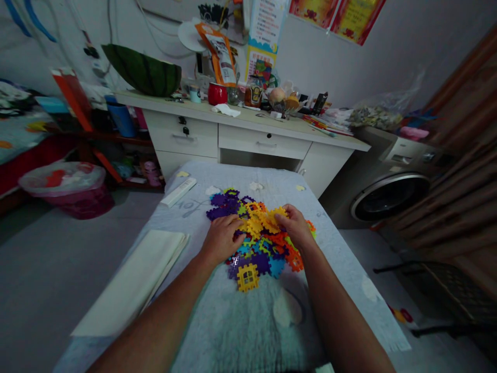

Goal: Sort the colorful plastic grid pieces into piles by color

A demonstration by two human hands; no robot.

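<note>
A loose heap of interlocking plastic building pieces with toothed edges, in purple, yellow, orange, blue and green, lies on the cloth-covered table. My right hand pinches a yellow building piece between thumb and fingers, at the heap's upper right. On the heap's left side rests my left hand, its thumb apart from the fingers and its fingertips against more yellow pieces. What lies under the left fingers is hidden. A yellow window-shaped piece is at the heap's near edge.
Left on the table lie a folded cream cloth and a white remote-like bar. Beyond stands a white desk bearing a watermelon piece and jars. A washing machine is at right, a pink bin at left.
</note>
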